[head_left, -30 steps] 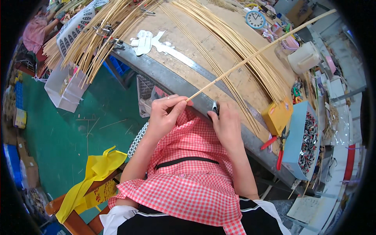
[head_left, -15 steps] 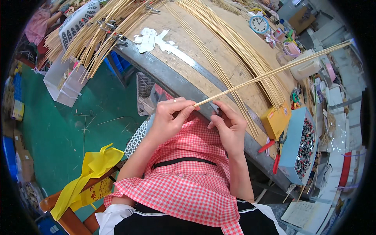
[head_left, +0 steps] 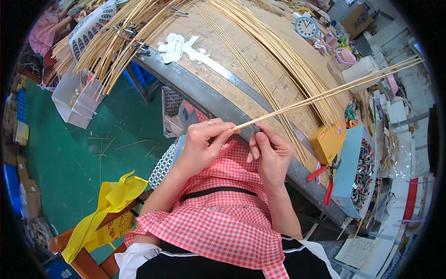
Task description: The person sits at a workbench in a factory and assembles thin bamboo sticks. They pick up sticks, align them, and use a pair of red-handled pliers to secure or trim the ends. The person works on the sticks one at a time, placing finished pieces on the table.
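Between thumb and forefinger, my left hand pinches the near ends of a few thin bamboo sticks. They slant up to the right over the table, and their far ends fan slightly apart. My right hand is closed close beside the sticks, just right of my left fingertips. Its thumb and forefinger grip a small dark clip, mostly covered by the fingers. I cannot tell whether this clip touches the sticks.
On the wooden tabletop lie rows of bamboo sticks and a metal ruler. A yellow box, red-handled pliers and a blue box of small clips line the right. Clipped stick bundles overhang the left; a chair stands behind.
The far ends of the held sticks have spread slightly and dropped a little. My right fingers have closed in around the small dark clip near the sticks.
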Action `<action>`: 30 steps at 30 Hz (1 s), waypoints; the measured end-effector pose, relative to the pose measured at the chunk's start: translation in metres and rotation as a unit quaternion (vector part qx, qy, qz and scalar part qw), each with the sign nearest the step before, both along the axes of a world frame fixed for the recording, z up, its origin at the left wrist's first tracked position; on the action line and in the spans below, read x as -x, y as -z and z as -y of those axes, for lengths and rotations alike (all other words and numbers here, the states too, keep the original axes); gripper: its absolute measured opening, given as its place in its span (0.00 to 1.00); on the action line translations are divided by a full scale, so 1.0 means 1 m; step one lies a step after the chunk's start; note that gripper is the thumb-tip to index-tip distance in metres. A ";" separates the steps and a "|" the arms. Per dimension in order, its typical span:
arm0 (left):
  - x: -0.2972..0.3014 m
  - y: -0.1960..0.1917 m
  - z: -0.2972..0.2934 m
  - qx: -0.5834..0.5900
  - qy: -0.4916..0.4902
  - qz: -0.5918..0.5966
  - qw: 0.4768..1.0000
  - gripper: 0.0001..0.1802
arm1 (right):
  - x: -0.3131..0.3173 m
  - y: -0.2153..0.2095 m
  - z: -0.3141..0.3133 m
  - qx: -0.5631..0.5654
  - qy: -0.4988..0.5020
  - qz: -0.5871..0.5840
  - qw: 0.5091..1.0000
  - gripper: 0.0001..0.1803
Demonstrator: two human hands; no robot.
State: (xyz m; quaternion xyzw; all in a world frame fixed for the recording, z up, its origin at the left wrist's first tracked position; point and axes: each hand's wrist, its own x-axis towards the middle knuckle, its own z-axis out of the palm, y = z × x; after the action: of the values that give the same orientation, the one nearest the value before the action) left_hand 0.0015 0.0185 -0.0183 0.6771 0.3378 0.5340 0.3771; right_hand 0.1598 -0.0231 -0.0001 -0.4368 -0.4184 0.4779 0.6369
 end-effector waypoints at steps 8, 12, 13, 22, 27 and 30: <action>0.000 0.002 -0.001 -0.001 -0.005 -0.005 1.000 0.05 | 0.003 0.000 0.000 0.008 -0.005 0.006 1.000 0.11; 0.003 0.002 -0.002 0.019 0.011 -0.011 1.000 0.06 | -0.003 0.000 -0.001 0.011 -0.035 0.055 0.998 0.12; 0.003 0.002 -0.002 0.020 0.011 -0.008 1.000 0.06 | -0.005 -0.001 -0.001 0.010 -0.046 0.079 0.996 0.13; 0.011 0.014 -0.009 0.119 0.198 -0.001 0.973 0.09 | -0.044 -0.025 -0.010 -0.062 0.013 0.015 0.998 0.12; 0.018 0.020 -0.017 0.200 0.267 -0.004 0.943 0.12 | -0.055 -0.020 -0.012 -0.131 -0.005 -0.051 0.990 0.07; 0.024 0.023 -0.020 0.216 0.291 0.013 0.932 0.12 | -0.048 -0.021 -0.011 -0.117 0.017 -0.026 0.993 0.06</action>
State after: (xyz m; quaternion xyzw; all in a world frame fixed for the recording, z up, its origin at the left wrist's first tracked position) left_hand -0.0222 0.0386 -0.0417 0.6409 0.2281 0.3237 0.6576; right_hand 0.2073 -0.0123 0.0212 -0.3541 -0.4473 0.4262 0.7021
